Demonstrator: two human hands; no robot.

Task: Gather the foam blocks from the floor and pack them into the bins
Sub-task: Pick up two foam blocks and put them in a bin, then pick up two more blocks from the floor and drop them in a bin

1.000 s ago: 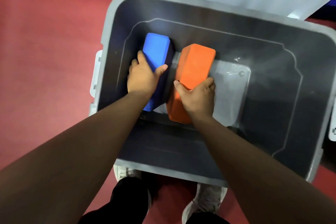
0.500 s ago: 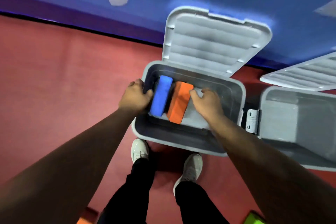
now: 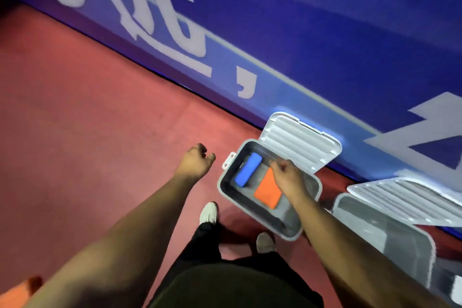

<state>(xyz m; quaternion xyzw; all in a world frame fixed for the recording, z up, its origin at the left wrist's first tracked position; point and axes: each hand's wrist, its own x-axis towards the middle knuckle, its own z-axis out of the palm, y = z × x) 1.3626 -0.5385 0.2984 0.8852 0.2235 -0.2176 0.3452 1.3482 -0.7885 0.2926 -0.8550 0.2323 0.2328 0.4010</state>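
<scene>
"Beneath the right hand [image 3: 287, 177], what does the open grey bin [image 3: 287, 220] contain?"

"Two foam blocks lie side by side on its bottom. An orange block [image 3: 267, 192] lies partly under the hand. A blue block [image 3: 248, 169] lies just left of it. The hand hangs above them, fingers loosely curled, gripping nothing."

"And the left hand [image 3: 197, 162]?"

"It is left of the bin, over the red floor [image 3: 87, 120], its fingers likewise loosely curled and holding nothing. Beyond the right hand, the bin's lid [image 3: 302, 142] stands raised against a blue wall [image 3: 325, 32]. Right of that hand stands a second grey bin [image 3: 390, 230], its own lid [image 3: 410, 197] raised, its inside blurred."
</scene>
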